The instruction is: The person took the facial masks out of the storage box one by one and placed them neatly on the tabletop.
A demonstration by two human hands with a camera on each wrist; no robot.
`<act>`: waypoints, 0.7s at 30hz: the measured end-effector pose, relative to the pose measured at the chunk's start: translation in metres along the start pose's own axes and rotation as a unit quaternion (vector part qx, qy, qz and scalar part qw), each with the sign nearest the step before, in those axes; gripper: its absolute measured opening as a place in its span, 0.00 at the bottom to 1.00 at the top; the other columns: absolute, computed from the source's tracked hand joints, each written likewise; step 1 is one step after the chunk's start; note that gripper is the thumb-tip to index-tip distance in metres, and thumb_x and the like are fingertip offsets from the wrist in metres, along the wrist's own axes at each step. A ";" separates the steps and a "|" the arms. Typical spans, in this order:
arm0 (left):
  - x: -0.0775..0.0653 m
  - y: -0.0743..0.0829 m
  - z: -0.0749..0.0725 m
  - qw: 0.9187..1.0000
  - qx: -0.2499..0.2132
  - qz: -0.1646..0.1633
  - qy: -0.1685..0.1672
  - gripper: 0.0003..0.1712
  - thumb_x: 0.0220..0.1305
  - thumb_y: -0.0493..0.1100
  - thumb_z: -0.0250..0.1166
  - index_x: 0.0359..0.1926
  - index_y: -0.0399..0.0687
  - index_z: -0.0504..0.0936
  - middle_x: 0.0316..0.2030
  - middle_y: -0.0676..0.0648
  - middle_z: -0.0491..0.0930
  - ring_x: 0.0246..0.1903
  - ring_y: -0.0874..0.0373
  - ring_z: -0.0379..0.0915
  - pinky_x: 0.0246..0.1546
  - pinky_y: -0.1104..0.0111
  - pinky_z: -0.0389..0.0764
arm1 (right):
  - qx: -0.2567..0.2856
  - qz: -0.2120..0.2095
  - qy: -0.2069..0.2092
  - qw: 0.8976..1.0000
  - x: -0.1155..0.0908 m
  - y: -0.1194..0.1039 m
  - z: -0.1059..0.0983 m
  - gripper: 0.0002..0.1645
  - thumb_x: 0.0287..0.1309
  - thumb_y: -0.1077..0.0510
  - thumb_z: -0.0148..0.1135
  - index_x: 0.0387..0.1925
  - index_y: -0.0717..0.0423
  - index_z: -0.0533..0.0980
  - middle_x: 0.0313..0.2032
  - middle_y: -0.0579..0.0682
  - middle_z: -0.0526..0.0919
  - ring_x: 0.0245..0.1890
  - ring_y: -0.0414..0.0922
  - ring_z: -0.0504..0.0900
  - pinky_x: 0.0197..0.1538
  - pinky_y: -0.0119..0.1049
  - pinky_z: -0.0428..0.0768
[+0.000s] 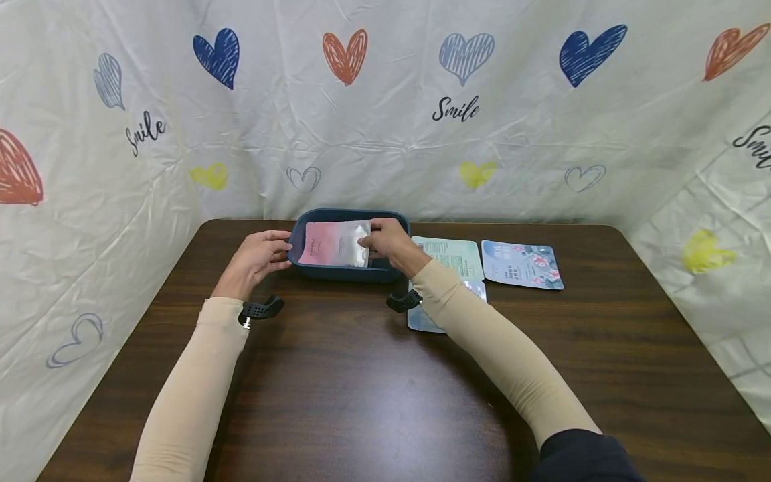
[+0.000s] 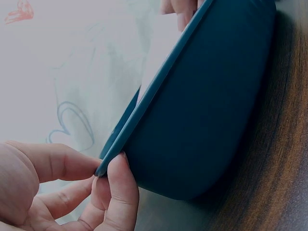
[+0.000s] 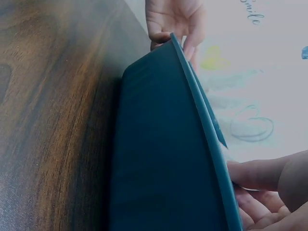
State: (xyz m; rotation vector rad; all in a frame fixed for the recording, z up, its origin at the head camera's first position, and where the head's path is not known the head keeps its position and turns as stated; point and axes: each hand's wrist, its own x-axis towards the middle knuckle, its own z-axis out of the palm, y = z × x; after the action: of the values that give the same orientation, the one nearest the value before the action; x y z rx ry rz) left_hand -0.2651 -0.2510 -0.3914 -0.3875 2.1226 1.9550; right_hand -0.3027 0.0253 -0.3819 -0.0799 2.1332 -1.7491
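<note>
While pinched at the silver end, pouch (image 1: 334,244): inside tub (image 1: 337,272), seemingly at the placing step.
Right hand (image 1: 388,241): clamped on pouch; next, probably to let go.
Left hand (image 1: 255,258): pinching tub's edge.
Packets (image 1: 523,264): on table (image 1: 337,375), right of tub.

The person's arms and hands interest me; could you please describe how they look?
Plain, close-fitting beige fabric sleeves cover both forearms, with a black strap at each wrist. A dark fabric sleeve shows above the right one. The left hand and right hand wear no gloves.
</note>
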 end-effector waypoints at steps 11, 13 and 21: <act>0.001 0.000 0.000 1.000 0.000 0.004 0.010 0.27 0.73 0.34 0.58 0.71 0.39 0.69 0.56 0.38 0.73 0.38 0.57 0.77 0.39 0.70 0.85 | -0.016 -0.018 0.015 1.000 -0.006 -0.004 -0.005 0.27 0.69 0.64 0.62 0.68 0.59 0.72 0.53 0.60 0.84 0.48 0.52 0.86 0.51 0.44 0.85; 0.001 0.000 0.000 1.000 0.006 0.003 0.008 0.27 0.74 0.35 0.58 0.71 0.40 0.69 0.56 0.39 0.72 0.39 0.56 0.76 0.39 0.71 0.84 | -0.011 -0.022 0.019 1.000 -0.007 -0.005 -0.006 0.26 0.69 0.64 0.62 0.67 0.60 0.73 0.51 0.60 0.85 0.44 0.50 0.86 0.51 0.46 0.85; -0.001 -0.001 0.000 1.000 0.015 -0.002 0.013 0.26 0.76 0.37 0.57 0.72 0.43 0.69 0.60 0.39 0.71 0.45 0.51 0.74 0.44 0.71 0.84 | 0.001 -0.053 0.015 0.998 -0.016 -0.008 -0.012 0.18 0.69 0.63 0.62 0.59 0.61 0.77 0.43 0.57 0.86 0.36 0.45 0.87 0.52 0.51 0.84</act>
State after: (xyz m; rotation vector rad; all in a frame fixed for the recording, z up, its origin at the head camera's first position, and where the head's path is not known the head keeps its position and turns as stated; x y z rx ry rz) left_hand -0.2641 -0.2512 -0.3925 -0.4137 2.1632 1.9227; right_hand -0.2934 0.0390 -0.3683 -0.1692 2.1854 -1.8217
